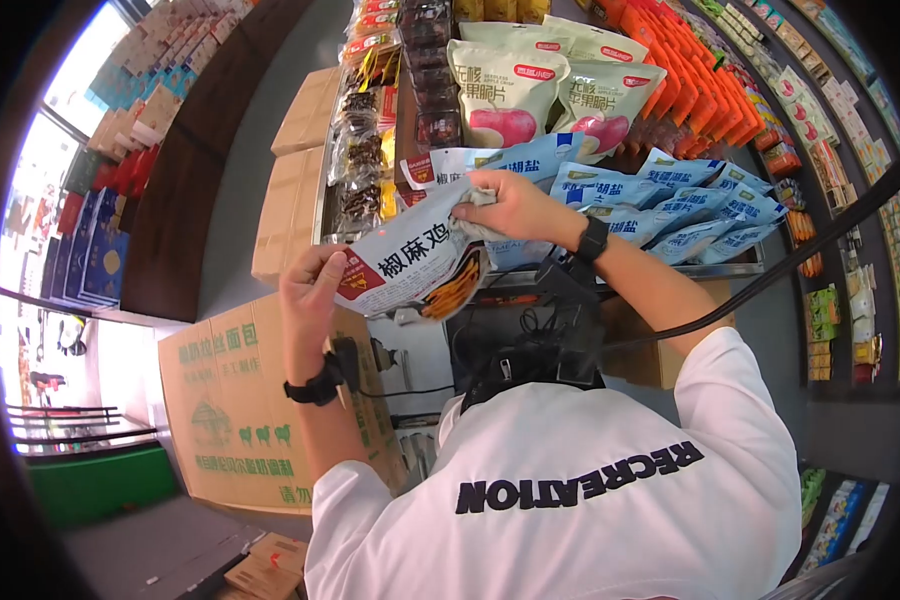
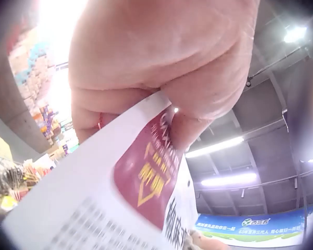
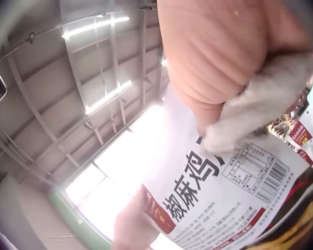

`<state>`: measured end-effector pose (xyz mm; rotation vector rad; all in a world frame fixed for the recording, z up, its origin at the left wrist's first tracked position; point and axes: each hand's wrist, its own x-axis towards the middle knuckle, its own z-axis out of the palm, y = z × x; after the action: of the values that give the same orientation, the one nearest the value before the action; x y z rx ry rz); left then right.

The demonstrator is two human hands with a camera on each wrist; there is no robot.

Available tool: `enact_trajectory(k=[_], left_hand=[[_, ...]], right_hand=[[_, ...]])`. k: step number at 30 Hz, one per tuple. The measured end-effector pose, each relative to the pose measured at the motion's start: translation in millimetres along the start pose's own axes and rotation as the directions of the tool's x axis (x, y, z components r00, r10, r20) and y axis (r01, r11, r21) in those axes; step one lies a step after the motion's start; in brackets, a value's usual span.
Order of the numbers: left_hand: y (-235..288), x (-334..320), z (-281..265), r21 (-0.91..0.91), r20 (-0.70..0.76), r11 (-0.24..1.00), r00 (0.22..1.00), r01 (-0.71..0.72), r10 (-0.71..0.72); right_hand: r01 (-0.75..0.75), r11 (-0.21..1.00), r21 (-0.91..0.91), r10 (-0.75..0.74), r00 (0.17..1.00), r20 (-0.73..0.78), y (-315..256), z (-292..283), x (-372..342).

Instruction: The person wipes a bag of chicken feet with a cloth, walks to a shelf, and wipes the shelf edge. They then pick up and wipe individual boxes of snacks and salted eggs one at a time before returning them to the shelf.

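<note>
A white pouch with a dark red label (image 1: pixel 410 255) is held up between both hands in the head view. My left hand (image 1: pixel 312 290) pinches its left end between thumb and fingers; the left wrist view shows that hand (image 2: pixel 161 57) gripping the pouch's edge beside the red label (image 2: pixel 148 172). My right hand (image 1: pixel 515 208) grips a pale, crumpled cloth (image 3: pixel 266 101) against the pouch's upper right part. Black print and a barcode show on the pouch (image 3: pixel 234 192) in the right wrist view. Blue-and-white pouches (image 1: pixel 540 155) lie just behind.
Light green apple-chip bags (image 1: pixel 510 90) stand behind the blue pouches, with orange packs (image 1: pixel 685 75) to the right. Small dark packs (image 1: pixel 362 140) fill the shelf's left side. A large cardboard box (image 1: pixel 235 400) stands at lower left. A black cable (image 1: pixel 770 280) crosses at right.
</note>
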<state>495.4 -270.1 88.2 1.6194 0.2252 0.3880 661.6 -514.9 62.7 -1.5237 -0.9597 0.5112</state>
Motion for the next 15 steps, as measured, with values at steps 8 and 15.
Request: enact_trajectory(k=[8,15], left_hand=[[10,5,30,0.697,0.212,0.714,0.971,-0.074,-0.107],[-26,25,24,0.756,0.237,0.561,0.940,-0.337,0.245]], right_hand=[[0.007,0.975,-0.222,-0.016,0.999,-0.035,7,30,16],[-0.126,0.986,-0.108,0.091,0.955,-0.283,-11,-13,-5]])
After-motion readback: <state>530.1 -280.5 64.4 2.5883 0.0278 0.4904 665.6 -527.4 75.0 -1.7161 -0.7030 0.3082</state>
